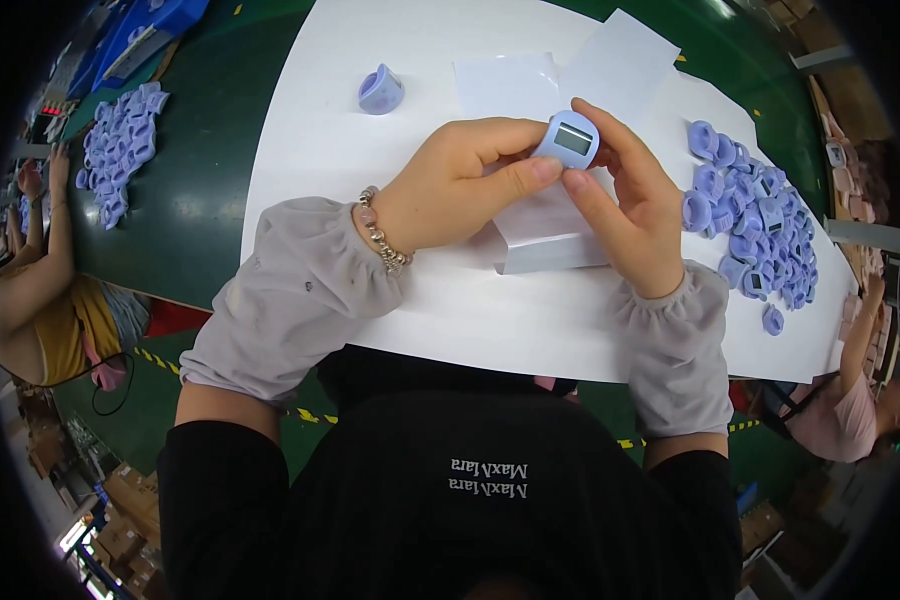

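A light-blue digital watch with a grey rectangular display is held up between both hands, over the white work surface. My left hand pinches it from the left, thumb on its lower edge. From the right, my right hand grips it with thumb below and index finger along the top. Another light-blue watch, curled into a ring, lies alone beyond my left hand. Right of my right hand is a heap of similar watches, some with displays facing up.
White paper sheets lie beyond my hands, and a folded white sheet lies beneath them. Left, a dark green table carries more blue watches and a blue bin. Co-workers sit at left and right.
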Demonstrator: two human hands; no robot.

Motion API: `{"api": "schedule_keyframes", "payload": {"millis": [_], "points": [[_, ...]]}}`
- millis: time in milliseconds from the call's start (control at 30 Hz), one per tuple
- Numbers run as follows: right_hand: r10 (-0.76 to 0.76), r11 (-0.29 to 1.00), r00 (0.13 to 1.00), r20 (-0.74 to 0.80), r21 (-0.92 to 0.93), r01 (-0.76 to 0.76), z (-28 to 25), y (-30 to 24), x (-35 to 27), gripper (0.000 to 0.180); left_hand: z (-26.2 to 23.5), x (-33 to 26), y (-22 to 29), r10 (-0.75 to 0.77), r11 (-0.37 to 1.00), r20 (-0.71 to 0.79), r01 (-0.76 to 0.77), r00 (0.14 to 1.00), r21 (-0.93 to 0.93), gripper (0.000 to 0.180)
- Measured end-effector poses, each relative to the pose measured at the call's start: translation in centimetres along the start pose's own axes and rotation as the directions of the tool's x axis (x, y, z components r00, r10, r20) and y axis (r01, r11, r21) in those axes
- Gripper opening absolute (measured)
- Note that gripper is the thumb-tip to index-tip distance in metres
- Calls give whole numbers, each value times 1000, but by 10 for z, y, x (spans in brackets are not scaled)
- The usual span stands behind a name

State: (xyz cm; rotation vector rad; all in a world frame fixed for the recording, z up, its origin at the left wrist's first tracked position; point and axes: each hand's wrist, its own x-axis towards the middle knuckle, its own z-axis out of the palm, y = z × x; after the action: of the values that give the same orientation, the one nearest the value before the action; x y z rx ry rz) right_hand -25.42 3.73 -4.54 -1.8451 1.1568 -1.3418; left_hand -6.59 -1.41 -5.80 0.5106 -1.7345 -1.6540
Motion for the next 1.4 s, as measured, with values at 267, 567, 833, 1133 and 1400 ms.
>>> {"api": "schedule_keyframes", "payload": {"millis": [267, 567, 833, 1133, 1400], "points": [[46, 998, 998, 40, 33, -47, -2, 0, -2, 48, -1, -1, -2, -23, 998, 33, 21, 999, 64, 30], [55, 998, 998, 43, 33, -56, -2, -2, -2, 47, 3, 0, -3, 16, 1000, 39, -16, 999, -7, 29], [34, 999, 998, 53, -4, -34, -4, 0, -2, 38, 1, -1, -3, 25, 999, 84, -28, 996, 32, 29], [120, 993, 979, 164, -39, -115, -10, -5, -1, 46, 3, 0, -4, -12, 1000, 60, 13, 998, -17, 29], [109, 981, 989, 102, -174, -90, -37, -12, 9, 41, 0, 5, -1, -36, 999, -134, 31, 990, -45, 29]]}}
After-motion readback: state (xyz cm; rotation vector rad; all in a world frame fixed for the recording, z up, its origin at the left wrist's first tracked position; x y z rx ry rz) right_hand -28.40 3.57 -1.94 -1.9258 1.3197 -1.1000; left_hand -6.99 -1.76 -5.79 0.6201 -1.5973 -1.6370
